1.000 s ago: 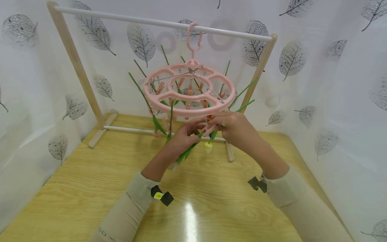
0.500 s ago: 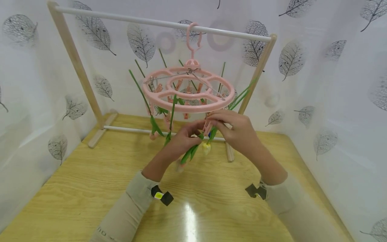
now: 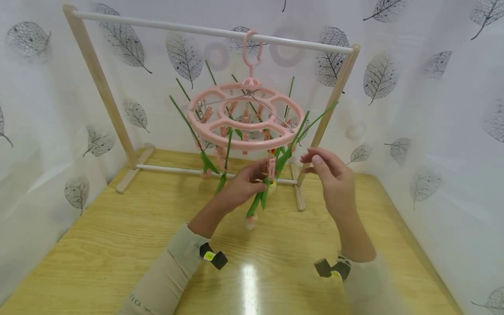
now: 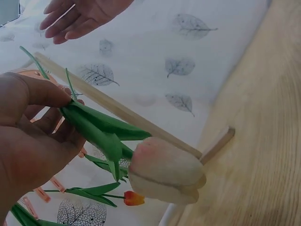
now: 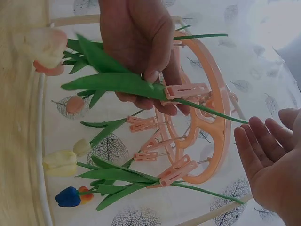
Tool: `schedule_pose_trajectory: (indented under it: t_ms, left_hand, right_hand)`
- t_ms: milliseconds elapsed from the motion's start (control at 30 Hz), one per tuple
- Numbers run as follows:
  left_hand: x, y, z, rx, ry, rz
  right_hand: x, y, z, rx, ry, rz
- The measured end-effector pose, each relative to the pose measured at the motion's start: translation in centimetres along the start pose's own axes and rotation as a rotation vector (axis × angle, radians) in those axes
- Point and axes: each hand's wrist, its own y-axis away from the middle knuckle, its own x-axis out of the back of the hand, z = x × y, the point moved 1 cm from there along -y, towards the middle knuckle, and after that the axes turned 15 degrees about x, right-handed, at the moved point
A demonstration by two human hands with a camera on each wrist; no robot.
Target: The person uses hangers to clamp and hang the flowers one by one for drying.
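Note:
A pale pink-white artificial tulip (image 4: 164, 170) hangs bloom down from a pink clip (image 3: 271, 168) on the round pink clip hanger (image 3: 244, 143). My left hand (image 3: 246, 181) pinches the tulip's green leaf and stem just below the clip, thumb in front and fingers behind, as the right wrist view shows. My right hand (image 3: 334, 183) is off to the right of the clip with nothing in it, its fingers loosely bent and apart from the stem. In the right wrist view the clip's jaws sit across the stem at the top of the leaves.
Other tulips, among them a yellow one (image 5: 60, 163), a blue one (image 5: 68, 197) and a red-orange one (image 4: 134, 198), hang from further clips. The hanger hooks over the white bar (image 3: 212, 31) of a wooden-legged rack on a wood-grain table (image 3: 275, 253).
My right hand has let go of the clip and drawn back to the right and down. My left hand stays at the tulip, whose bloom has swung to the right.

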Motion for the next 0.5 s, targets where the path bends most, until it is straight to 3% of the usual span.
schedule_pose_trajectory:
  t_ms: [167, 500]
  left_hand:
    - [-0.06, -0.03, -0.18, 0.003, 0.019, 0.015]
    - [0.54, -0.09, -0.26, 0.001, 0.022, 0.066]
  right_hand:
    - [0.11, 0.82, 0.25, -0.081, -0.083, 0.041]
    - [0.0, 0.99, 0.68, -0.105, -0.039, -0.004]
